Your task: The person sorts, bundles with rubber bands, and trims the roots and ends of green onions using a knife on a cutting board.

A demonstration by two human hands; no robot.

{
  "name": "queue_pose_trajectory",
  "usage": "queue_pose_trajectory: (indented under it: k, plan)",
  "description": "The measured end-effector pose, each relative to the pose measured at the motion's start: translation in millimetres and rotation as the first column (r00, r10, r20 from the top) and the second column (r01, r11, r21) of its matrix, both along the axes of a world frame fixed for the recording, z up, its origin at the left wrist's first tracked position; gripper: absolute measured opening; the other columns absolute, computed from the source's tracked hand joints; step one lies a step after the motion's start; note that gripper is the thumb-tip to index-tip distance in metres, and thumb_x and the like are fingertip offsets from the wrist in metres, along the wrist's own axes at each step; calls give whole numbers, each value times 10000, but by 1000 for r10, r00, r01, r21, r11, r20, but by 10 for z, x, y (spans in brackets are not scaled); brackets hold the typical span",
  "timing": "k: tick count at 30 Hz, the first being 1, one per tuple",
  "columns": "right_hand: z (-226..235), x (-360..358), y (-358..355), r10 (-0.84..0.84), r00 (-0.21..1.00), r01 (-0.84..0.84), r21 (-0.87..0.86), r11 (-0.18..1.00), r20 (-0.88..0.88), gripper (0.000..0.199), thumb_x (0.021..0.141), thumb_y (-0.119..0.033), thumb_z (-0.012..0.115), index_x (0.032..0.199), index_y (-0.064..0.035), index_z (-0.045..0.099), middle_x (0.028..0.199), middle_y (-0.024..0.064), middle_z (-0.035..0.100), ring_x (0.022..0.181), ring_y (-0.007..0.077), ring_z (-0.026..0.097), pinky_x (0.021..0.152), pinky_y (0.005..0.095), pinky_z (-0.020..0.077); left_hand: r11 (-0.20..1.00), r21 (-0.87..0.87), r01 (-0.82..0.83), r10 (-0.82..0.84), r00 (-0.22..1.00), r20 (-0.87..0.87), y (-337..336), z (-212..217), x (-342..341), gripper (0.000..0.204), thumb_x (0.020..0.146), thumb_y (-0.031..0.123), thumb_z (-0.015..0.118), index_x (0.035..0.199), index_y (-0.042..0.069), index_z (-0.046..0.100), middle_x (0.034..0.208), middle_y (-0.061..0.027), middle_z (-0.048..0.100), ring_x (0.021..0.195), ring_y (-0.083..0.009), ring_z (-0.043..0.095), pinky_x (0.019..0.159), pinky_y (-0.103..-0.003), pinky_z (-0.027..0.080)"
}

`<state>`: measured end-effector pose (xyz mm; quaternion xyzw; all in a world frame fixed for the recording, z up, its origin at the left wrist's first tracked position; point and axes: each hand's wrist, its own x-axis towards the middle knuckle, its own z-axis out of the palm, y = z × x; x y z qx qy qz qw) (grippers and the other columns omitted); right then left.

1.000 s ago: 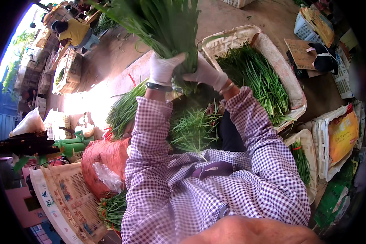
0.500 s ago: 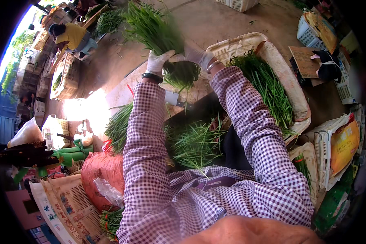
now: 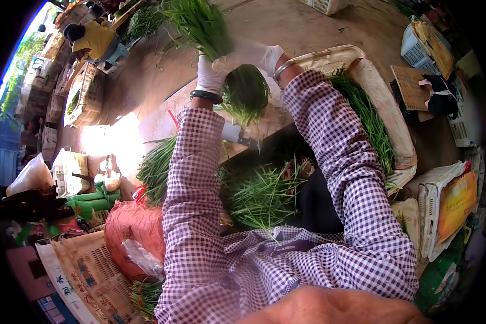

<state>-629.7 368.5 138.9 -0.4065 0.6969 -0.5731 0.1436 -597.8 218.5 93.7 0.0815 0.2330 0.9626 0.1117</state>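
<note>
A: Entry, left hand (image 3: 210,74): white glove, dark band at the wrist; fingers curled shut around the bundle of green chives (image 3: 216,48), gripping it at its waist; palm side faces the stalks; no gap visible between fingers and greens.

B: And the right hand (image 3: 256,54)?

A: Also white-gloved, metal bangle at the wrist; fingers wrapped over the same bundle from the other side, pressed against it; exact finger spacing blurred, cannot tell if the thumb is tucked under.

B: Position of the bundle relative to the fingers?

A: Held up between both hands, well out in front; leafy tops fan upward and to the left above the fingers; cut ends hang as a dark green tuft just below them, over the wooden board (image 3: 162,121); both hands touching, side by side on the stalks.

B: Surroundings?

A: Loose chives (image 3: 264,194) lie in a heap beneath the forearms; another pile (image 3: 155,168) at the board's left edge; a long shallow basket (image 3: 386,116) to the right carries more greens along its length; red mesh sack (image 3: 132,232) at lower left, printed woven sack (image 3: 86,270) beside it; a knife handle (image 3: 237,135) shows just under the bundle, on the board; both sleeves are purple-checked.
</note>
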Motion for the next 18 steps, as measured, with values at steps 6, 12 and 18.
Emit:
queue_pose_trajectory:
  k: [6,12,18]
  plan:
    - [69,-79,-289,-246,953,212,-189,959,-179,529,753,-308,785,1159,-19,609,1087,101,678,944,195,623,837,343,499,338,-684,-646,20,732,-681,-50,214,41,367,771,47,774,1100,-3,618,1001,-62,670,881,-154,635,769,-308,537]
    - [114,-186,-367,-458,880,459,-23,888,-127,319,818,-302,714,1008,-46,710,924,124,717,850,202,663,756,378,506,638,-666,-386,145,910,-389,-109,320,180,443,800,-14,738,1211,15,575,1081,-45,644,997,-135,609,905,-285,493]
    - [-202,-174,-390,-586,764,588,-82,805,-269,334,832,-284,718,1063,-46,672,931,170,704,844,323,668,750,379,515,593,-620,-514,479,844,-241,-272,126,845,623,812,5,703,1364,-6,415,1339,-130,484,1162,-211,539,977,-333,459]
